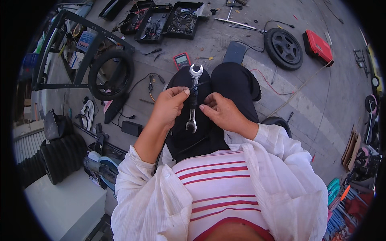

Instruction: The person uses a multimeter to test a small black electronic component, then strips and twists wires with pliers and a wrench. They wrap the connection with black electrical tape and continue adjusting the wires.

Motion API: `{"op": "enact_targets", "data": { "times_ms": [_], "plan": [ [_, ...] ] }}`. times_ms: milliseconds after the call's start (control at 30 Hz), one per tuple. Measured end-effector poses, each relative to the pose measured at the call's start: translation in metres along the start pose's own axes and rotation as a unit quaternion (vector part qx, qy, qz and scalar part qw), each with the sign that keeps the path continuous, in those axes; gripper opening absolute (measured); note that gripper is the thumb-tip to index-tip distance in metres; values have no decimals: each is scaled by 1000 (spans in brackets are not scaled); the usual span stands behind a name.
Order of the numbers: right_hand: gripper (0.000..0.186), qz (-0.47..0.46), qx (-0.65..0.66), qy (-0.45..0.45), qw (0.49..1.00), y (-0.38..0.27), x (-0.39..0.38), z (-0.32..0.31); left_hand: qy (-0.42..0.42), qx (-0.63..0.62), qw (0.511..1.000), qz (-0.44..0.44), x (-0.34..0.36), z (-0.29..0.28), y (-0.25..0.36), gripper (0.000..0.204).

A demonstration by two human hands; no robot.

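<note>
A shiny steel double open-ended wrench point(196, 71), or pair of wrenches, stands upright over my dark-trousered knees, its middle wound with black material. My left hand point(171, 107) is at its left, thumb and forefinger pinched on a thin black strip point(200, 84) that crosses the wrench. My right hand point(223, 111) is at the right of the wound middle, fingers curled and thumb toward it; whether it grips the wrench or something hidden I cannot tell. Beyond my knees lies a red and grey meter point(182, 60).
Black parts trays point(182, 21) lie ahead. A spoked wheel point(283, 48) and red case point(317, 46) lie ahead right. A tyre point(124, 71) leans on a black frame point(48, 67) at left. Cables and tools are scattered on the concrete. Cardboard point(350, 148) lies at right.
</note>
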State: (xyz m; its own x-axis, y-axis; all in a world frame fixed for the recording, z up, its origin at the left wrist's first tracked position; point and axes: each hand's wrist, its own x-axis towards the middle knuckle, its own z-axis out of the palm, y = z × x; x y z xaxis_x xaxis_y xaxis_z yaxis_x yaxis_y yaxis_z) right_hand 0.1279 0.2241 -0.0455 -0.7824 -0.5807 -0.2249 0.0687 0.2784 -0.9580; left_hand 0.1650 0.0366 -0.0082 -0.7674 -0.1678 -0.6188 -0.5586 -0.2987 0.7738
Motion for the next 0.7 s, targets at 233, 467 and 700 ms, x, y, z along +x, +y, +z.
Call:
{"op": "enact_targets", "data": {
  "times_ms": [233, 467, 700],
  "plan": [
    [31, 26, -89, 24, 995, -26, 15, 26, 21, -37, 999, 22, 0, 0, -7, 17],
    [47, -318, -375, 11, 871, -10, 28, -3, 21, -41, 999, 15, 7, -8, -7, 17],
    [34, -383, -453, 10, 805, -15, 39, -2, 26, -51, 998, 27, 7, -7, -9, 18]
  ]
}}
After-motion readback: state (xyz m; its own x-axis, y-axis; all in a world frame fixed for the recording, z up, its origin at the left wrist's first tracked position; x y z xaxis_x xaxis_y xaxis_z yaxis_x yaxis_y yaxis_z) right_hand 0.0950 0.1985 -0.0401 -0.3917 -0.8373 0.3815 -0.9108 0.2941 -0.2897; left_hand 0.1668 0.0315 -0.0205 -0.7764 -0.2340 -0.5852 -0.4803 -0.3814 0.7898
